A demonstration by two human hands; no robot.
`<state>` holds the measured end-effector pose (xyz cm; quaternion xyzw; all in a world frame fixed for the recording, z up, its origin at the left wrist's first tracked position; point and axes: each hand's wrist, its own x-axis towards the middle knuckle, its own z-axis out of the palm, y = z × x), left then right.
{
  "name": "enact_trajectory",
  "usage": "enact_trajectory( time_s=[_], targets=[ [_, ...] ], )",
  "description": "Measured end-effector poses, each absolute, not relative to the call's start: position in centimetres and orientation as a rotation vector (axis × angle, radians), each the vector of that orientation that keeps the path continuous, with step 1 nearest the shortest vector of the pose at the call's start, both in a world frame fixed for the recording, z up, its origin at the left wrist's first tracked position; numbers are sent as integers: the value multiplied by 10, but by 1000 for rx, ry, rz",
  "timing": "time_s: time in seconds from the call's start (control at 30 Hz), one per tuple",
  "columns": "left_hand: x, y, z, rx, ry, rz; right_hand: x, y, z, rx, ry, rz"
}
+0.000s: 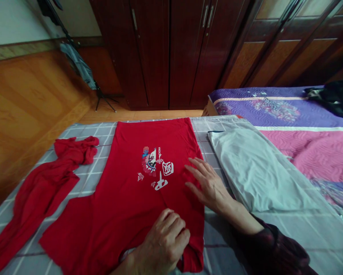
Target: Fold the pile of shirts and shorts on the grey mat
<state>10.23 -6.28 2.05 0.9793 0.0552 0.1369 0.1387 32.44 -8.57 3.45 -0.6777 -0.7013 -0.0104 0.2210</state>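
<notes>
A red T-shirt [122, 191] lies flat and spread out on a grey checked bed sheet [297, 225], with a white printed emblem [156, 166] at its middle. My left hand [164, 240] rests at the shirt's lower part, fingers curled and apparently gathering the red cloth. My right hand [208, 185] lies on the shirt's right edge with its fingers apart, holding nothing. A dark sleeve [263, 244] covers that forearm. To the left, a crumpled red garment [42, 187] lies in a loose heap.
A flattened white garment [254, 168] lies right of my right hand. Beyond it is a purple and pink quilt [277, 114] with dark cloth [332, 97] at its far corner. A wooden floor [31, 114], dark wardrobe [168, 49] and black tripod stand [104, 99] lie past the bed.
</notes>
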Motion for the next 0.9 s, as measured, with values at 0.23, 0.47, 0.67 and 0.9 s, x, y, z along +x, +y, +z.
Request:
enact_trajectory(
  time_s=[0.23, 0.47, 0.67, 0.9],
  targets=[
    [105, -60, 10, 2903, 77, 375, 304, -88, 5, -1861, -2133, -46],
    [109, -57, -7, 3024, 23, 620, 296, -89, -6, -1741, -2225, -70],
    [111, -60, -28, 3097, 78, 578, 289, -90, -14, -1660, -2311, -212],
    [37, -45, 33, 3007, 412, 521, 280, -96, -19, -1512, -2352, -360]
  ],
)
